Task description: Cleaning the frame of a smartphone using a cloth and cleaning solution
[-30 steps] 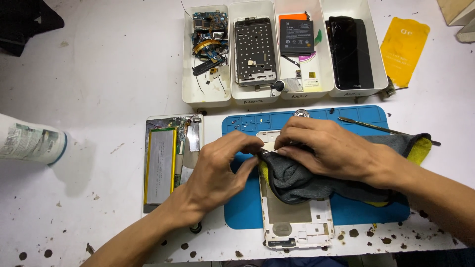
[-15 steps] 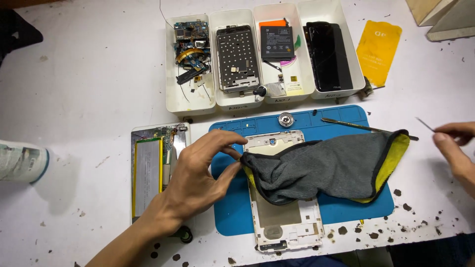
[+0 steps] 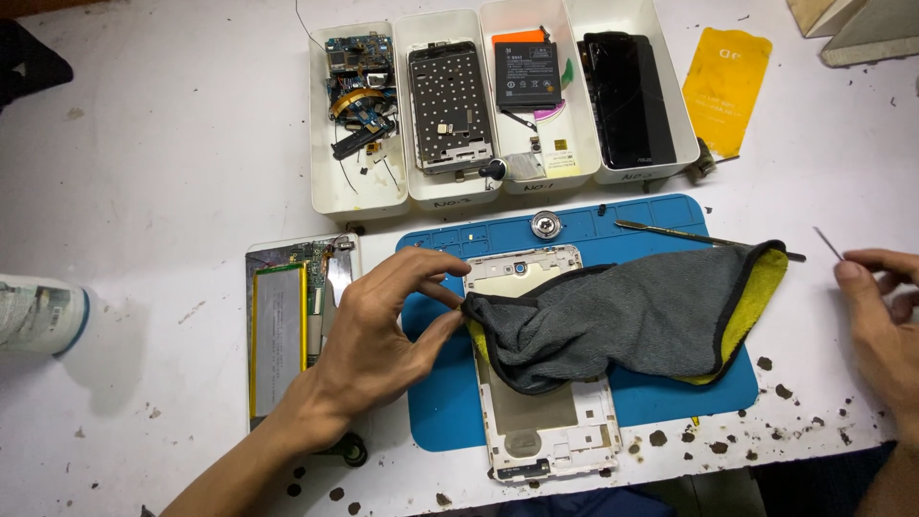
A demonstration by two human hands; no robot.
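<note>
A gold phone back frame (image 3: 536,421) lies on a blue work mat (image 3: 661,393). A grey and yellow cloth (image 3: 632,316) is draped across its middle. My left hand (image 3: 383,325) rests at the frame's left edge, thumb and fingers apart, fingertips touching the frame's top corner and the cloth's end. My right hand (image 3: 885,316) is at the far right on the white table, fingers pinched on a thin metal pin (image 3: 829,243). An opened phone with a silver battery (image 3: 282,330) lies left of my left hand.
Several white trays (image 3: 498,187) at the back hold a circuit board, a phone frame, a battery and a black screen. A yellow sleeve (image 3: 729,86) lies back right. A metal spudger (image 3: 689,235) rests on the mat's far edge. A white bottle (image 3: 38,311) lies left.
My right hand left the cloth, moved to the far right and picked up the thin pin. My left hand opened and stayed at the frame's left edge. The cloth spread out.
</note>
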